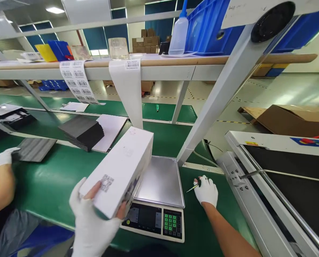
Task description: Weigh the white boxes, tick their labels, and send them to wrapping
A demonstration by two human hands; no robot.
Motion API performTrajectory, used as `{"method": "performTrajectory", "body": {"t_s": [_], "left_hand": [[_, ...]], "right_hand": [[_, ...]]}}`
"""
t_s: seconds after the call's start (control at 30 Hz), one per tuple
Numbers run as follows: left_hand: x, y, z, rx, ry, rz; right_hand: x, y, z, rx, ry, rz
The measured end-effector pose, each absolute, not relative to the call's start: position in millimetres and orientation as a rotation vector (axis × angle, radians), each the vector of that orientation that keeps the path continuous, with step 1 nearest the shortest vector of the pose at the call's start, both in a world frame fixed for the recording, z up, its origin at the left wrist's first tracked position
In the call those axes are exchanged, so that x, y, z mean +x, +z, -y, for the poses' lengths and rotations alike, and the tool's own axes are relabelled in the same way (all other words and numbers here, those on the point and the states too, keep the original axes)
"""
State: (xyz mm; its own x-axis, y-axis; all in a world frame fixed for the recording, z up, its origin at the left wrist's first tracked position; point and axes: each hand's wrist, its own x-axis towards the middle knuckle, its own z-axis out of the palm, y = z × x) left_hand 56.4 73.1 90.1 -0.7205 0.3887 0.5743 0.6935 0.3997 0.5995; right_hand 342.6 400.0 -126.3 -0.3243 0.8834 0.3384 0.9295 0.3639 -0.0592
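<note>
My left hand [91,221], in a white glove with bare fingertips, grips the near end of a long white box [122,167] with a QR code on its side. The box is tilted and held partly over the steel pan of a weighing scale [161,182]. My right hand [206,191], also gloved, rests on the green belt [55,178] right of the scale, closed on a thin pen-like tool [193,187]. At the far left, another person's gloved hand [3,157] touches a dark grey sheet [35,149].
A stack of dark sheets [81,131] lies on a white sheet beyond the box. Barcode label strips [77,82] hang from the shelf [148,62], which holds a squeeze bottle [178,34] and blue bins [210,26]. A conveyor machine [277,178] stands at right.
</note>
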Motion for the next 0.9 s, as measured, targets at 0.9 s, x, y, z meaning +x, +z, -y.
{"method": "performTrajectory", "body": {"t_s": [0.9], "left_hand": [[-4,-109,-44,-0.391,-0.927,3.43]], "right_hand": [[347,-131,-357,-1.625,0.505,1.933]]}}
